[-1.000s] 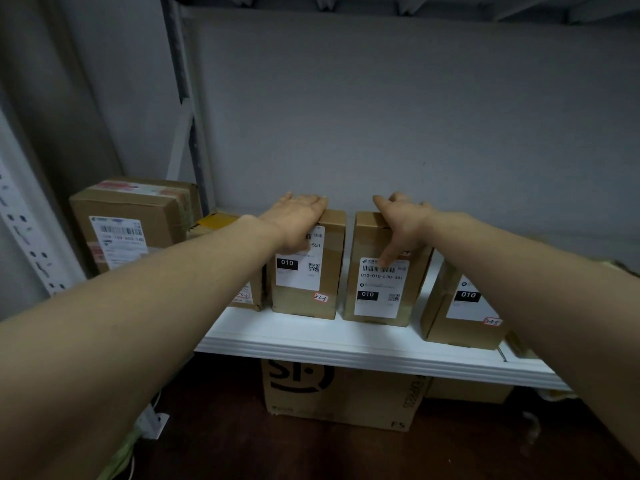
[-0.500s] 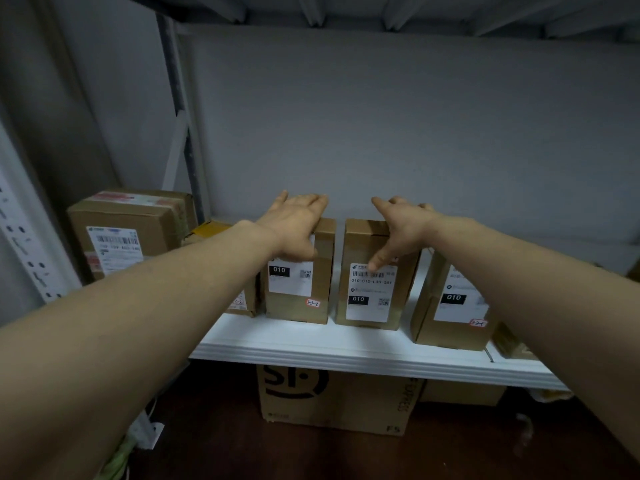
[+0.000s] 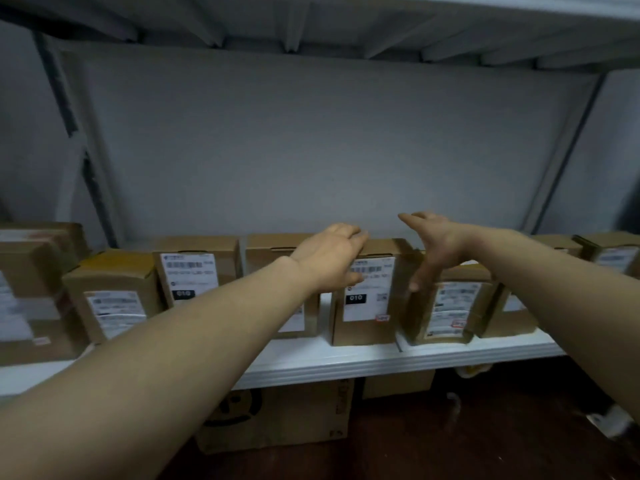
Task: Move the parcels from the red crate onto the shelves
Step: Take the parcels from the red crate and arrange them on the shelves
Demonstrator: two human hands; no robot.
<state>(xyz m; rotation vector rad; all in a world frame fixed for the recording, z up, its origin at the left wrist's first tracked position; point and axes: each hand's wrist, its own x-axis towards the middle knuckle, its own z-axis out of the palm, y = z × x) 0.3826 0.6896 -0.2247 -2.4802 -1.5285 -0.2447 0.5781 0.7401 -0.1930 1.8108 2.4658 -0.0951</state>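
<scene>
Several brown cardboard parcels with white labels stand in a row on the white shelf (image 3: pixel 363 362). My left hand (image 3: pixel 329 259) lies over the top front edge of one upright parcel (image 3: pixel 369 306) marked 010, fingers on its top and thumb on its label. My right hand (image 3: pixel 434 249) is open with fingers spread, its palm against that parcel's right side, above a tilted parcel (image 3: pixel 446 311). Left of my arm stand another 010 parcel (image 3: pixel 194 271) and a yellow-topped parcel (image 3: pixel 110 299). The red crate is not in view.
A bigger box (image 3: pixel 31 292) stands at the shelf's far left, and more parcels (image 3: pixel 609 254) at the far right. The upper shelf's underside (image 3: pixel 311 22) hangs overhead. A large carton (image 3: pixel 277 417) sits on the dark floor under the shelf. Grey wall lies behind.
Both hands left the two neighbouring parcels and moved right onto one parcel. My right hand opened and turned to its side. The view swung right and up.
</scene>
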